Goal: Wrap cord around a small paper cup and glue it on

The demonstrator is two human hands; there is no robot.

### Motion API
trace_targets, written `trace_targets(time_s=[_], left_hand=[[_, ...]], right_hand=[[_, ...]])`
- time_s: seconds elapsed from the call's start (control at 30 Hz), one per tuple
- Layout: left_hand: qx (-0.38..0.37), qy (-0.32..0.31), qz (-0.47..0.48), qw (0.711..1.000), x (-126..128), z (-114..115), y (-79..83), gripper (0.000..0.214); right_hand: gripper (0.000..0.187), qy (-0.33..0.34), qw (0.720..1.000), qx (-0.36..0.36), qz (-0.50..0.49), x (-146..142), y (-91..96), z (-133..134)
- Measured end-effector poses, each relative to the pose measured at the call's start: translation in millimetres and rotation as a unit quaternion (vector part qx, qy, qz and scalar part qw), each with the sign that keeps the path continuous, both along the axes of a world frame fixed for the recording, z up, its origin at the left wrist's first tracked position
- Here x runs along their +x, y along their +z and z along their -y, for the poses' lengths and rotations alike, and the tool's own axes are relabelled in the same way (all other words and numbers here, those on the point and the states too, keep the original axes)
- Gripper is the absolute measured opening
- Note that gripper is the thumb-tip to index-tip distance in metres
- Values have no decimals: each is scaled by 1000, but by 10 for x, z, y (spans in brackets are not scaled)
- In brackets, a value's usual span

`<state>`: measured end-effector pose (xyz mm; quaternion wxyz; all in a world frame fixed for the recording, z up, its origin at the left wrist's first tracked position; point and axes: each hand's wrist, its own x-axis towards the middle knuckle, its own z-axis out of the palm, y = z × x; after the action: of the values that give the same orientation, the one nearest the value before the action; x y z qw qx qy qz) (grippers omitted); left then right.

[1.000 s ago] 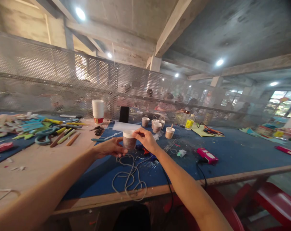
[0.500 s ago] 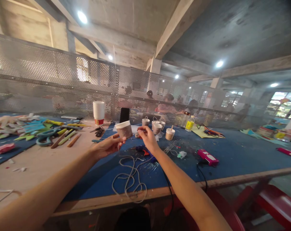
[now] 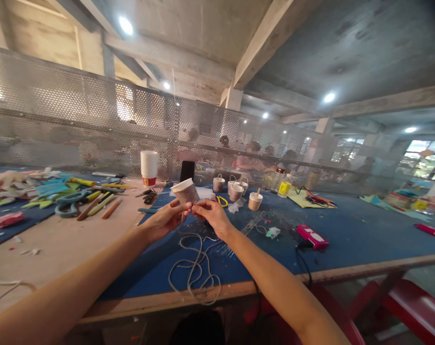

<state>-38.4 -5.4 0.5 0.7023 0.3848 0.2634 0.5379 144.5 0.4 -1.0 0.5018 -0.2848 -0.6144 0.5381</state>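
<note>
My left hand [image 3: 167, 218] is closed around the lower part of a paper cup [image 3: 186, 191], which has a white rim and a greyish-brown wrapped side. The cup is tilted, its rim up and to the left. My right hand [image 3: 213, 216] is closed in a pinch at the cup's lower right edge, touching the left fingertips; whatever lies between its fingers is hidden. Below both hands, a long grey cord [image 3: 193, 264] lies in loose loops on the blue tabletop and hangs over its front edge.
Behind stand several small cups with handles [image 3: 236, 192], a cup with a stick [image 3: 255, 201], stacked white cups [image 3: 149, 165], a phone [image 3: 188, 171] and a yellow-labelled bottle [image 3: 284, 187]. Yellow-handled scissors [image 3: 222, 201] lie nearby. Left are blue-grey scissors [image 3: 71, 203]; right, a pink device [image 3: 312, 237].
My right hand has moved down and left to the cup's base and now meets my left hand. The cup has tilted further. Yellow scissor handles now show behind my right hand.
</note>
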Motion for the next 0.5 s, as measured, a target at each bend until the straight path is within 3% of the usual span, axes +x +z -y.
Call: trace_targets(time_s=[0.27,0.5], left_hand=[[2,16,5,1000,53,60,9,28],[50,40,-63,996,124,71,-34,35]], right_hand=[[31,-38,999,24,-18,-39,-31,9],[28,-100,994,43,-24,-52,-50,-23]])
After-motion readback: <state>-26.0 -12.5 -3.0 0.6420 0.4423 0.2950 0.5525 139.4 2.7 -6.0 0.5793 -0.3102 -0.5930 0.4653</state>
